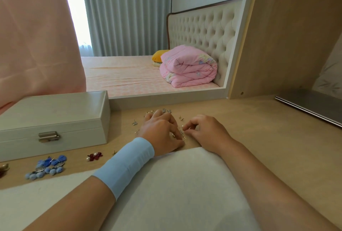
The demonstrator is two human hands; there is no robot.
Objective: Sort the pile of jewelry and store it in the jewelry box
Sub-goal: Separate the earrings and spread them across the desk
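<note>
In the head view, the small stud earrings [135, 123] are seen scattered on the desk [249, 138] directly ahead of both hands. The jewelry box [53, 117] is located to the left of them, its long axis running left to right, with the lid down and the latch [49, 136] facing the near edge. The left hand [161, 130], marked by a light blue wristband [125, 162], is the nearer one to the box, so the box is judged to be reached most readily by it. This hand is laid palm down over the studs with fingers curled; whether anything is gripped beneath cannot be told. The right hand [207, 132] is set just beside it, fingertips almost touching, and a pearl stud [182, 126] appears to be pinched between its thumb and forefinger. Blue pom-pom earrings [48, 167] and a red bow earring [95, 156] are laid out in front of the box, apart from the studs. Both forearms are rested across a white cloth [175, 184].
</note>
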